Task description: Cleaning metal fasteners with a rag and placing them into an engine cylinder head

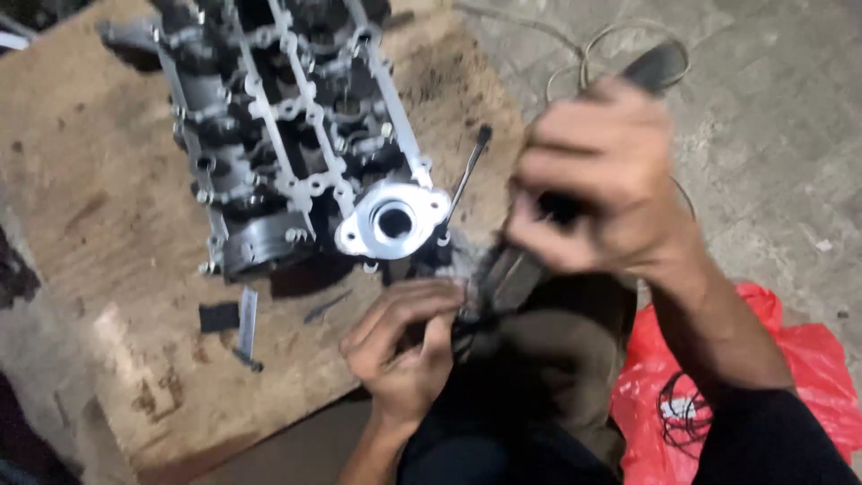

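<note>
Pliers [512, 274], one pair with dark handles, sit closed in the right hand [602, 180], which grips them from above so the jaws angle down toward the left hand [404, 346]. That hand pinches a small dark part at the jaw tips, steadying it; what it is I cannot tell. One cylinder head [296, 135] lies on one wooden board [99, 224], a thin rod [467, 175] leaning beside it, one red bag [790, 359] lower right.

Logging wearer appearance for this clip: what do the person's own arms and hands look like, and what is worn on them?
Both hands are bare: no gloves, rings or watch visible. The left hand shows a bare forearm, sleeve not in view. The right hand, motion-blurred, leads to a dark sleeve near the elbow.
</note>
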